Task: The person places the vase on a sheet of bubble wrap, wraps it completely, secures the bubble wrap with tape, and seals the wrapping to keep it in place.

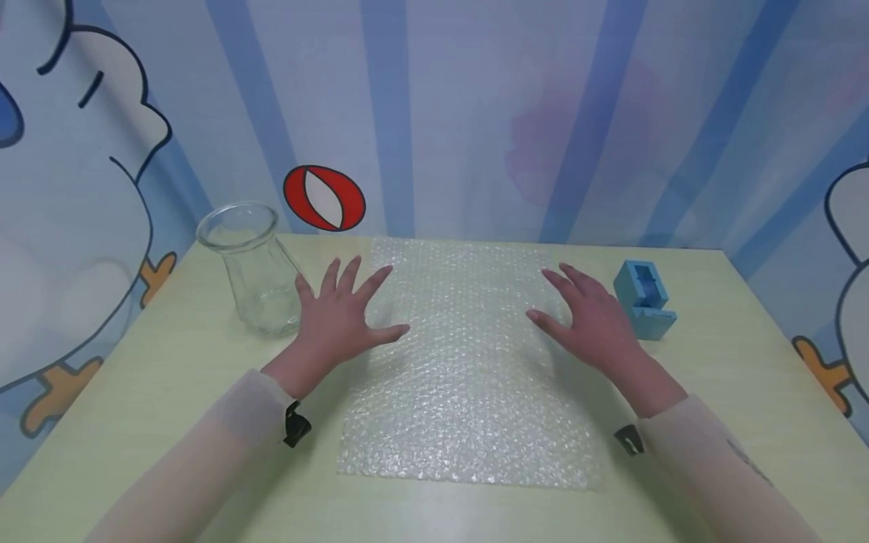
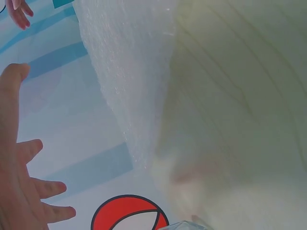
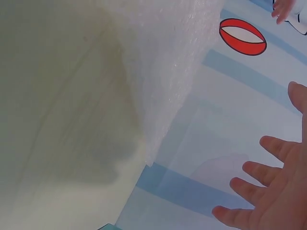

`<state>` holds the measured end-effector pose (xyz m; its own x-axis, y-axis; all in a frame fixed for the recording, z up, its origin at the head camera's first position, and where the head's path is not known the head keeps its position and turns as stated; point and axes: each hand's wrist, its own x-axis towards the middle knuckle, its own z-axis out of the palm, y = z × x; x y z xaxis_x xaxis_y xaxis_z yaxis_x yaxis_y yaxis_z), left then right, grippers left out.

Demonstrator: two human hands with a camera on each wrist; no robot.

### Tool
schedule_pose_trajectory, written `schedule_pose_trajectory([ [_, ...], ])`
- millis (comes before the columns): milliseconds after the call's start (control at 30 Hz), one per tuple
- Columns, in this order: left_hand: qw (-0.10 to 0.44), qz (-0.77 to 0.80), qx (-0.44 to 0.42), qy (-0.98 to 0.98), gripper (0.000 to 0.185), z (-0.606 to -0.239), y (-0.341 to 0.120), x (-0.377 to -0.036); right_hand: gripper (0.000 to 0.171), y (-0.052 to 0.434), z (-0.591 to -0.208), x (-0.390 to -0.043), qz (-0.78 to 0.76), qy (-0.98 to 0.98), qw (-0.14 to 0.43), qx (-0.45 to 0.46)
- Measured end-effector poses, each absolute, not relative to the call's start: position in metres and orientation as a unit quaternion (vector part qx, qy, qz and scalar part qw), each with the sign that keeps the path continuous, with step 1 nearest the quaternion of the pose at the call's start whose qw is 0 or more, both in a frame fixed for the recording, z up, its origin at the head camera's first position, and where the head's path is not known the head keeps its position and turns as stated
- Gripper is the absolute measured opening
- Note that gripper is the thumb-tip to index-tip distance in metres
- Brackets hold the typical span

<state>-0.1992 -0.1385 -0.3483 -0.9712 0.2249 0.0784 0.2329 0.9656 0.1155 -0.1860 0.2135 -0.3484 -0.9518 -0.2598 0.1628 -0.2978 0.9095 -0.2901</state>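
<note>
A sheet of bubble wrap [image 1: 468,377] lies flat on the table between my two hands. My left hand [image 1: 336,320] hovers near its left edge with fingers spread, holding nothing. Behind that hand, overlapped by its fingers in the head view, a clear glass vase [image 1: 254,279] stands upright. Over the right edge of the sheet is my right hand [image 1: 591,320], fingers spread and holding nothing. Just to its right sits a light blue tape dispenser [image 1: 645,298]. In the wrist views the left hand [image 2: 24,167] and right hand [image 3: 273,182] both show straight, separated fingers.
The pale wooden table [image 1: 733,422] ends at a blue striped backdrop [image 1: 468,121] printed with cartoon figures and a red and white ball [image 1: 324,197]. Backdrop panels also stand at the left and right sides. Both wrists carry small black camera mounts.
</note>
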Motion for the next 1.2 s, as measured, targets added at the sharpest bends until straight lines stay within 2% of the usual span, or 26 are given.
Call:
schedule_pose_trajectory([
  [467, 0.054, -0.072, -0.144, -0.985, 0.086, -0.353, -0.141, -0.182, 0.066, 0.212, -0.352, -0.169, 0.159, -0.973, 0.065, 0.153],
  [1200, 0.152, -0.127, -0.142, -0.97, 0.07, -0.361, -0.17, -0.161, 0.063, 0.202, -0.363, -0.152, 0.141, -0.962, 0.072, 0.22],
])
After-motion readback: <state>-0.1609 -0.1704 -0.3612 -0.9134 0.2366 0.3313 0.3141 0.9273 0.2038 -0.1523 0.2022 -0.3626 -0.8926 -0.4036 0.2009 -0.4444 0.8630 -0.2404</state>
